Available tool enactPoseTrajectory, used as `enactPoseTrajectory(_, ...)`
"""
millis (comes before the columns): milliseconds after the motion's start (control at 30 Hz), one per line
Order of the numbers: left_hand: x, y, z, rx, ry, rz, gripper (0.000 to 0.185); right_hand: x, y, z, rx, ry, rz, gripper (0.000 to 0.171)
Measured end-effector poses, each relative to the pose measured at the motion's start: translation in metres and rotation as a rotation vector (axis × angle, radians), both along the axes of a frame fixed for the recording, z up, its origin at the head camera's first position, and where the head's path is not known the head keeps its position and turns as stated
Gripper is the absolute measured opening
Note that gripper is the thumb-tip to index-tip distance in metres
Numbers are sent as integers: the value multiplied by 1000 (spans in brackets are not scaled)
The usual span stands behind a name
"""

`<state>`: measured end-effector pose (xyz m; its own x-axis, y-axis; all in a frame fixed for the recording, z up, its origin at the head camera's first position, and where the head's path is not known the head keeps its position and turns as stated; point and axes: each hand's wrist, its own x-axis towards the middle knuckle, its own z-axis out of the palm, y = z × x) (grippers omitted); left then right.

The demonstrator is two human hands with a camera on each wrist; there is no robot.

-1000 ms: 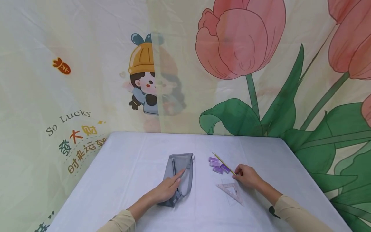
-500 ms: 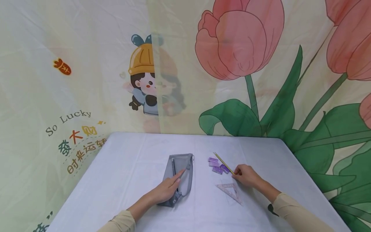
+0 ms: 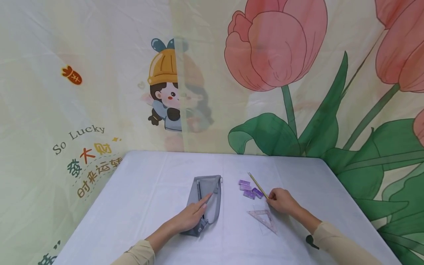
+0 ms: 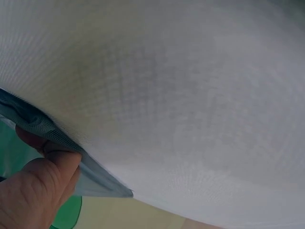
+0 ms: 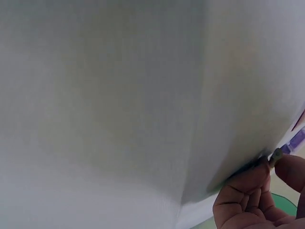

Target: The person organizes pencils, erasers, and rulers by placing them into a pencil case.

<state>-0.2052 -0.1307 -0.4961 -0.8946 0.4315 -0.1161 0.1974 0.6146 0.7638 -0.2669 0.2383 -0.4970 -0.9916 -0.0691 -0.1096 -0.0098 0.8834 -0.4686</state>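
Note:
A grey see-through mesh pencil case (image 3: 212, 210) lies on the table with a dark pen-like stick (image 3: 199, 189) inside it. My left hand (image 3: 188, 218) is on the case, index finger stretched across it. In the left wrist view, the curled fingers (image 4: 59, 160) hold the edge of the case. My right hand (image 3: 283, 200) pinches the near end of a yellow-green pencil (image 3: 257, 184), whose far end points away to the left. Several purple eraser-like blocks (image 3: 246, 187) lie beside the pencil. Below them is a clear set square (image 3: 265, 218).
A white cloth covers the table (image 3: 159, 191). Behind it hangs a printed curtain with tulips (image 3: 278, 51) and a cartoon figure (image 3: 165, 92). A small dark object (image 3: 311, 241) shows by the right sleeve.
The far end of the pencil has swung slightly to the right, away from the purple blocks. My left hand and the pencil case have stayed in place.

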Motion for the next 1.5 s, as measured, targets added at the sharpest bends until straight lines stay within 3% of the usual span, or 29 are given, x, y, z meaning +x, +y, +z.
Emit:
enactPoseTrajectory(267,1,0,3,-11,4,9,50,5,-2,8,-126,95,-44,15)
enactPoseTrajectory(533,2,0,3,3,13,0,50,14,-17,16,-232,66,-113,16)
enactPoseTrajectory(900,1,0,3,5,30,17,50,34,-58,24,-286,28,-46,8)
enactPoseTrajectory(1267,4,0,3,13,23,30,50,59,-81,24,-315,106,111,10)
enactPoseTrajectory(1500,5,0,2,15,20,34,50,66,-88,19,-307,86,139,9)
